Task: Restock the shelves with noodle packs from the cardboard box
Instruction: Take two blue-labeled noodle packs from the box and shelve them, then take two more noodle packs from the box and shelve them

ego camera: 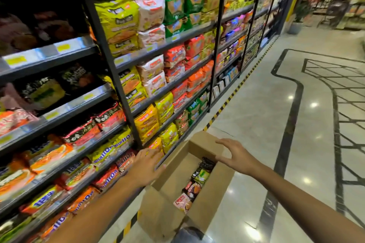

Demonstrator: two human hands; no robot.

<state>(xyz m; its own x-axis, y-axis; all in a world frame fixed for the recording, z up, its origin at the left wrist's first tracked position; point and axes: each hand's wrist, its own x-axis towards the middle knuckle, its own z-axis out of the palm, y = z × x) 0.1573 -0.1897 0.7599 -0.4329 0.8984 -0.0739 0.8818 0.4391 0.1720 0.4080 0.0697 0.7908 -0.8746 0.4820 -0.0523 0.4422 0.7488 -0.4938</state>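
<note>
Cardboard box [209,193] open on floor, lower centre of frame, long axis running up-frame. Noodle packs [194,185] lie along its bottom, below both hands. Right hand [234,155] open, empty, over far end, nearer packs. Left hand [147,165] open, empty, at shelf-side flap beside shelves [65,118].

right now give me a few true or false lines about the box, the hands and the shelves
1. The cardboard box is open, with noodle packs inside. True.
2. The right hand grips a noodle pack. False: it is open and empty, above the box's far end.
3. The left hand is deep inside the box. False: it is at the box's shelf-side edge.
4. The box stands on the floor beside the shelves. True.
5. The shelves are bare. False: they are full of packs.
</note>
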